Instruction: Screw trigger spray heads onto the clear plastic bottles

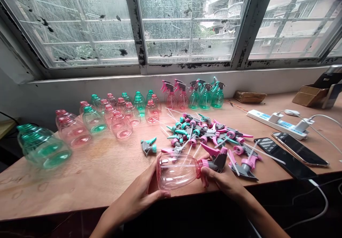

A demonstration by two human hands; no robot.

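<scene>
My left hand (144, 190) is wrapped round the body of a clear pink spray bottle (177, 170) held on its side above the table's front edge. My right hand (217, 179) pinches the pink collar of the grey and pink trigger head (216, 158) at the bottle's neck. The dip tube lies inside the bottle. Just behind lies a pile of loose pink and teal trigger heads (208, 135). One teal trigger head (149, 145) lies apart, to the left of the pile.
Several open pink and green bottles (107, 119) stand at the left and back of the wooden table (93, 174). Finished bottles with triggers (195, 94) stand by the window wall. A power strip (276, 124), two phones (292, 154) and cardboard boxes (310, 94) lie at the right.
</scene>
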